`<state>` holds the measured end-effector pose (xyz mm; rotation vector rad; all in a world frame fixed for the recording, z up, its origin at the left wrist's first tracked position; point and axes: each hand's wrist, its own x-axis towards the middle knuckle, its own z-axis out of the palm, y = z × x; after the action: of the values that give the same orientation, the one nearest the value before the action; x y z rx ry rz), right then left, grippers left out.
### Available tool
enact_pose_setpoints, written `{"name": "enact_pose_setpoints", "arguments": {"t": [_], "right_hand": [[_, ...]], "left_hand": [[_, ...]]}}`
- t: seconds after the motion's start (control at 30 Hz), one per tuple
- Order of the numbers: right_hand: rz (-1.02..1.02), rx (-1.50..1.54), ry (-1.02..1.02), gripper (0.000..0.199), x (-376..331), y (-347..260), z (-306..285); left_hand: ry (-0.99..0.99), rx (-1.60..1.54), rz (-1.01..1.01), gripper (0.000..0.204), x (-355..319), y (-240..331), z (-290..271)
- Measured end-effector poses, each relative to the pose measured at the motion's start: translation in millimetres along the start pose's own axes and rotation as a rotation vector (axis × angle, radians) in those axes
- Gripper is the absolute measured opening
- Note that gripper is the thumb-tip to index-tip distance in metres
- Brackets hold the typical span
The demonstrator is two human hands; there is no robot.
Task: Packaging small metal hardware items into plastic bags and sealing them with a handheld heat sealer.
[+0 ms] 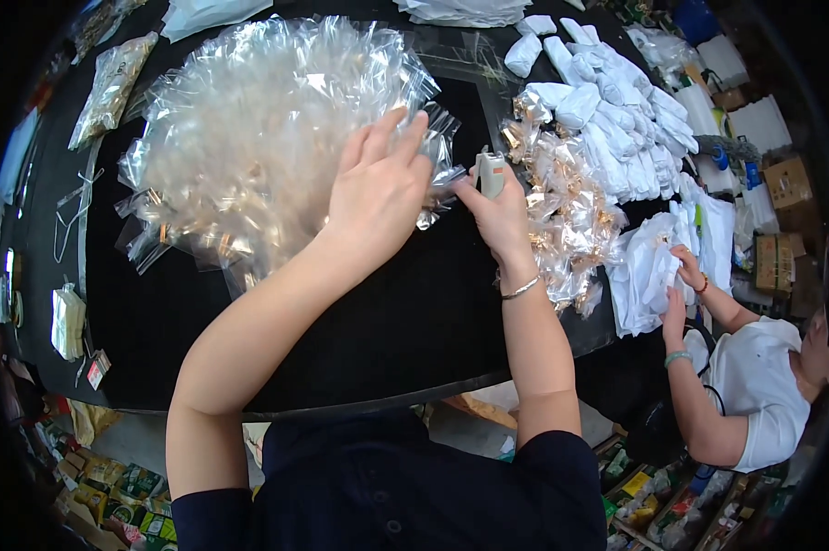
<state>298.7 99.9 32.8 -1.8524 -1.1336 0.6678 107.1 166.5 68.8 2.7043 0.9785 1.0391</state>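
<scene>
Holding a small grey tool [492, 177] in the right hand [504, 220], with curled fingers around it and a thumb pointing left. Meeting a loose clear bag [446, 175] at that thumb tip, and seemingly touching it. Resting the left hand [378, 197] on the right side of a big pile of clear bags [268, 119], with fingers reaching over the shiny plastic. Not seeing the left thumb, so not being able to tell about any pinch there.

Seeing the pile on the black surface [378, 331], in front and to the left, with gold-coloured bits showing near its lower edge. Seeing a smaller heap of shiny bags [566, 216] just right of the tool, and white packets [607, 110] beyond that. Noticing another person's hands [688, 266] at a white bag [644, 271], well apart.

Probably doing best by holding the tool steady, handling one bag at a time, and minding the fingertips near the tool. Maybe needing a soft, careful pinch, thin plastic being slippery.
</scene>
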Motion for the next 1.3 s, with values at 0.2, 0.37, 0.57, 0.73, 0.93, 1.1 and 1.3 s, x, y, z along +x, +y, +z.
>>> {"name": "enact_pose_setpoints", "arguments": {"t": [0.2, 0.37, 0.57, 0.73, 0.93, 1.1, 1.3], "right_hand": [[-0.161, 0.094, 0.145, 0.022, -29.3, -22.9, -7.5], [-0.367, 0.001, 0.186, 0.021, -77.8, -39.0, -36.5], [-0.223, 0.375, -0.087, 0.024, -134.1, -36.4, -27.8], [-0.068, 0.319, -0.109, 0.028, -147.8, -24.7, -3.2], [-0.19, 0.278, 0.001, 0.024, -150.3, -27.1, 2.5], [-0.362, 0.227, 0.096, 0.024, -146.9, -35.7, 5.5], [-0.424, 0.251, -0.219, 0.026, -144.9, -46.9, 20.0]], "left_hand": [[-0.211, -0.053, 0.128, 0.006, 10.9, -12.2, 13.2], [-0.098, -0.286, 0.25, 0.014, -15.9, 13.2, -31.3], [-0.5, -0.844, -0.334, 0.014, -76.6, 14.8, -60.9], [-0.271, -1.225, -0.878, 0.02, -124.8, 22.9, -49.0], [-0.237, -1.292, -0.917, 0.029, -141.9, 30.4, -49.3], [-0.424, -1.213, -0.703, 0.016, -146.3, 24.5, -68.5], [-0.029, -0.643, -0.27, 0.005, -136.5, 34.0, -73.1]]}}
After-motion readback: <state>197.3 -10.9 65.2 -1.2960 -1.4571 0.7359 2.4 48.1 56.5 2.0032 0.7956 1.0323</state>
